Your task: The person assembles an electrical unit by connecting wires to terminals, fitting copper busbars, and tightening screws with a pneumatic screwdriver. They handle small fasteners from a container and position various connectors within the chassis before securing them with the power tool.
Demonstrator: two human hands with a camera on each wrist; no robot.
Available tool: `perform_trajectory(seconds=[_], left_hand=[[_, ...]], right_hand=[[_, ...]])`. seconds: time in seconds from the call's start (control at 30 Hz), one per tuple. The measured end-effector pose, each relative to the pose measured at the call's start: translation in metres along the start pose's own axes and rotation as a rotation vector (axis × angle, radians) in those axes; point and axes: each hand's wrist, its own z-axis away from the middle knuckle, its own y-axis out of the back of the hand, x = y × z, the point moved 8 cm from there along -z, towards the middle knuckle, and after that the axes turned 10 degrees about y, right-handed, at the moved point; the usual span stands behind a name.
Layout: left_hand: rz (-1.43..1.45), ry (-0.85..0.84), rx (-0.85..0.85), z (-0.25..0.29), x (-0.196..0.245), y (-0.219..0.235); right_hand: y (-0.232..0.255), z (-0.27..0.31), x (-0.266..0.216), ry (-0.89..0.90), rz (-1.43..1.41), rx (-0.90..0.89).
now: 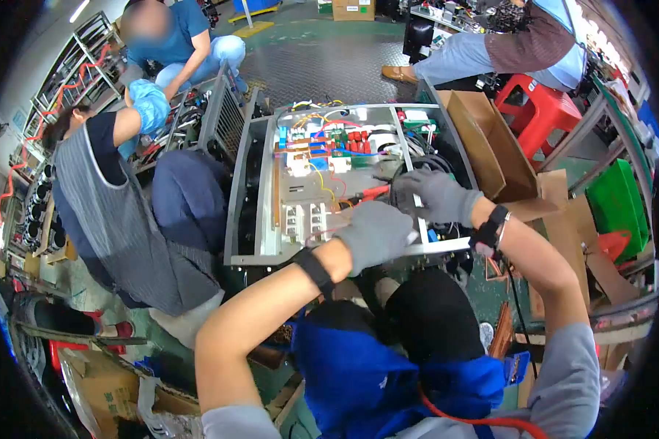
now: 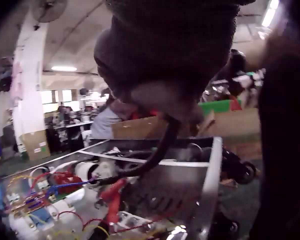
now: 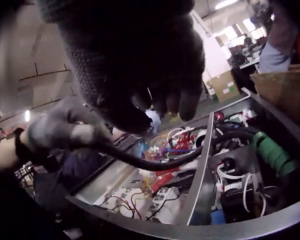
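Note:
My gloved left hand (image 1: 377,234) grips a thick black cable (image 3: 175,162) over the front edge of an open metal chassis (image 1: 260,260). In the right wrist view, this cable sags from the left hand across the chassis divider (image 3: 202,165) toward a green ribbed cylinder (image 3: 275,155). My gloved right hand (image 1: 443,194) hovers over the chassis's right compartment, fingers loosely bent, with the cable passing below them in the right wrist view. A red-covered piece (image 1: 375,192) lies near the left hand, among thin coloured wires and white terminal blocks (image 1: 293,223).
An open cardboard box (image 1: 490,146) stands against the chassis's right side, near a red stool (image 1: 538,110) and a green bin (image 1: 619,208). On the left, a person in a grey vest (image 1: 117,212) sits close beside another chassis (image 1: 223,113). More people are at the back.

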Motion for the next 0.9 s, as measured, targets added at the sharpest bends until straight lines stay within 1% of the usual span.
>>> perform_trajectory(seconds=[0.03, 0.1, 0.17, 0.23, 0.3, 0.33, 0.37, 0.4, 0.43, 0.47, 0.5, 0.53, 0.57, 0.6, 0.63, 0.7, 0.73, 0.77, 0.8, 0.83, 0.87, 0.9], left_hand=[[0.054, -0.019, 0.069, 0.004, -0.012, 0.019], [0.362, -0.040, 0.448, 0.011, -0.059, 0.060], [0.784, 0.190, 0.518, -0.002, -0.131, 0.062], [1.125, 0.606, 0.454, -0.001, -0.168, 0.051], [1.367, 0.711, 0.633, -0.006, -0.205, 0.010], [1.415, 0.781, 0.677, -0.007, -0.211, -0.005], [1.245, 0.695, 0.750, -0.015, -0.213, -0.009], [1.078, 0.605, 0.819, -0.024, -0.207, -0.004], [0.914, 0.512, 0.888, -0.030, -0.199, 0.002], [0.926, 0.535, 0.822, -0.034, -0.200, -0.006], [0.838, 0.524, 0.789, -0.042, -0.195, -0.003], [0.748, 0.512, 0.760, -0.052, -0.192, 0.001], [0.656, 0.500, 0.730, -0.060, -0.190, 0.007], [0.594, 0.531, 0.610, -0.072, -0.183, 0.017], [0.469, 0.473, 0.531, -0.086, -0.175, 0.023], [0.227, 0.371, 0.372, -0.108, -0.164, 0.029], [0.252, 0.342, 0.280, -0.111, -0.152, 0.046], [0.274, 0.318, 0.184, -0.114, -0.146, 0.061], [0.676, 0.210, 0.319, -0.118, -0.165, 0.068], [1.081, 0.089, 0.464, -0.114, -0.185, 0.071], [1.524, 0.351, 0.267, -0.110, -0.192, 0.060], [1.300, 0.286, 0.310, -0.112, -0.204, 0.034]], right_hand=[[-0.005, -0.006, 0.002, -0.007, -0.046, 0.013], [-0.004, -0.017, -0.003, -0.042, -0.018, 0.150], [-0.012, -0.031, 0.009, -0.121, 0.081, 0.394], [-0.030, -0.052, 0.025, -0.225, -0.010, 0.489], [-0.048, -0.075, 0.041, -0.329, -0.101, 0.490], [-0.052, -0.080, 0.044, -0.359, -0.105, 0.506], [-0.056, -0.083, 0.046, -0.389, -0.109, 0.521], [-0.058, -0.085, 0.047, -0.416, -0.112, 0.534], [-0.060, -0.086, 0.049, -0.427, -0.116, 0.506], [-0.061, -0.086, 0.050, -0.436, -0.119, 0.475], [-0.062, -0.084, 0.052, -0.443, -0.122, 0.444], [-0.063, -0.083, 0.053, -0.380, -0.151, 0.512], [-0.068, -0.083, 0.057, -0.406, -0.184, 0.466], [-0.070, -0.083, 0.058, -0.430, -0.219, 0.421], [-0.072, -0.084, 0.061, -0.451, -0.251, 0.374], [-0.073, -0.090, 0.071, -0.377, -0.330, 0.347], [-0.075, -0.095, 0.076, -0.330, -0.383, 0.331], [-0.068, -0.092, 0.085, -0.225, -0.452, 0.417], [-0.059, -0.089, 0.096, -0.213, -0.313, 0.417], [-0.057, -0.090, 0.117, -0.223, -0.386, 0.396], [-0.049, -0.075, 0.136, -0.405, -0.789, 0.479], [-0.040, -0.058, 0.151, -0.600, -1.172, 0.649]])
